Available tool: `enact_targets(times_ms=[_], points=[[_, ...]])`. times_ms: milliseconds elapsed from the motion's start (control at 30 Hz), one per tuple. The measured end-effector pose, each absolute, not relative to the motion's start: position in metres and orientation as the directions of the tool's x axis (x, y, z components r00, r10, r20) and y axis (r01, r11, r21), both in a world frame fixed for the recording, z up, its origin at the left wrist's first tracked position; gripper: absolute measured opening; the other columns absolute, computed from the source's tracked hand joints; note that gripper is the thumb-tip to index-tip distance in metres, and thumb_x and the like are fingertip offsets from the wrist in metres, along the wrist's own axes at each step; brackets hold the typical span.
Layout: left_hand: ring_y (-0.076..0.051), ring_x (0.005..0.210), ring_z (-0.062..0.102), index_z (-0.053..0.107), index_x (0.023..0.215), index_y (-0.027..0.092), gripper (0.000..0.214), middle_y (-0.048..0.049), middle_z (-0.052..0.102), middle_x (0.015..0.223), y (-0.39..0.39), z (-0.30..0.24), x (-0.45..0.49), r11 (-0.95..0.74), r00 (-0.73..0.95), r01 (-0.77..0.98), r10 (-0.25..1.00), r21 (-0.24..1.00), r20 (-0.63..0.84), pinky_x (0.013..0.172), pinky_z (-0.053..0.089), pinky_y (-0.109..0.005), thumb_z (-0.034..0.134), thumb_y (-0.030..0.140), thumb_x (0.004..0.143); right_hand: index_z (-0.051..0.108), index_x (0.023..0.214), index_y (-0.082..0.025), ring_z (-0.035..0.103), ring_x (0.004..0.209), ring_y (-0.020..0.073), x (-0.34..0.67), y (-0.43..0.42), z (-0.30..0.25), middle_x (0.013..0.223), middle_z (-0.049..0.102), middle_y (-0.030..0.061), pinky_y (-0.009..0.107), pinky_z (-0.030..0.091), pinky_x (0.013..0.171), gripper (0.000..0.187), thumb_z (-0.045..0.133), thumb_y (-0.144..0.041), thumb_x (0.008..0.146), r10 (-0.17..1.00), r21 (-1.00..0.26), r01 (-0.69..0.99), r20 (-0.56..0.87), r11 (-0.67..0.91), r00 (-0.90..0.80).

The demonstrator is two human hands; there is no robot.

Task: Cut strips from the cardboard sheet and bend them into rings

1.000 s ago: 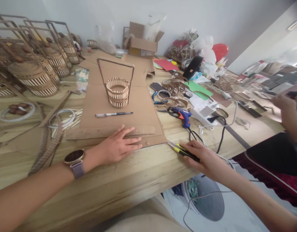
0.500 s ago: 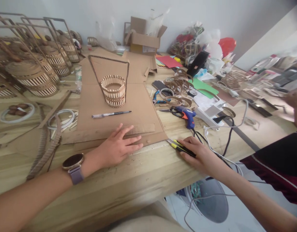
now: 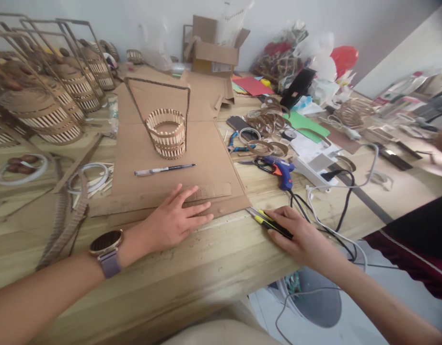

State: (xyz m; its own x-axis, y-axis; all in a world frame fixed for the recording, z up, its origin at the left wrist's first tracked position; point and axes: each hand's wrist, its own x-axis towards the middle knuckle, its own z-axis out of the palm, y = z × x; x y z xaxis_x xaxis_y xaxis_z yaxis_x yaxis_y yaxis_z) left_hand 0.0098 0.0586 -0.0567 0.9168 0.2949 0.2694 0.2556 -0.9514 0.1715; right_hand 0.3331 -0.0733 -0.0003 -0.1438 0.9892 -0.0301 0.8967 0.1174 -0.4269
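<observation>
My left hand [image 3: 174, 218] lies with fingers spread on the front edge of a brown cardboard sheet [image 3: 206, 158], touching a narrow cardboard strip [image 3: 214, 190]. At the sheet's front right corner, my right hand [image 3: 293, 232] is closed around a black and yellow utility knife [image 3: 267, 223]. The knife lies low along the wooden table, its blade end pointing at that corner. Beyond my left hand a black-tipped clear pen [image 3: 163, 169] rests on the sheet. Behind the pen stands a small slatted basket [image 3: 166, 134] with a tall dark square handle.
A blue glue gun [image 3: 282, 170] with cords lies right of the sheet, near a white power strip [image 3: 314, 170] and blue-handled pliers [image 3: 233, 143]. Finished lantern-like baskets [image 3: 37, 115] crowd the left. A bin [image 3: 314, 297] stands below the table edge. Another person's dark clothing [image 3: 415, 230] is at right.
The view has shifted slightly. Both hands keep about the same place on the sheet and the knife; the other person's hand at right has moved farther toward the frame edge.
</observation>
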Motion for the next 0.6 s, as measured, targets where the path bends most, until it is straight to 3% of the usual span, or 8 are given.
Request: enact_targets(times_ms=[233, 600], points=[[-0.037, 0.147, 0.017, 0.056, 0.140, 0.032, 0.045, 0.0045, 0.056, 0.147, 0.0603, -0.0589, 0.0156, -0.936, 0.904, 0.286, 0.334, 0.205, 0.268, 0.116, 0.012, -0.072, 0.046, 0.018, 0.099, 0.067, 0.116, -0.022, 0.064, 0.089, 0.0237, 0.3330, -0.0736, -0.0046, 0.097, 0.061, 0.0097, 0.038, 0.057, 0.082, 0.032, 0.046, -0.033, 0.094, 0.992, -0.381, 0.917, 0.004, 0.116, -0.124], [-0.035, 0.149, 0.014, 0.057, 0.140, 0.034, 0.044, 0.0044, 0.057, 0.146, 0.0586, -0.0576, 0.0163, -0.930, 0.903, 0.300, 0.349, 0.215, 0.252, 0.118, 0.008, -0.069, 0.046, 0.019, 0.100, 0.066, 0.121, -0.022, 0.064, 0.090, 0.0232, 0.3258, -0.0782, -0.0075, 0.098, 0.060, 0.0099, 0.039, 0.057, 0.083, 0.035, 0.047, -0.032, 0.095, 0.993, -0.376, 0.919, 0.019, 0.116, -0.118]])
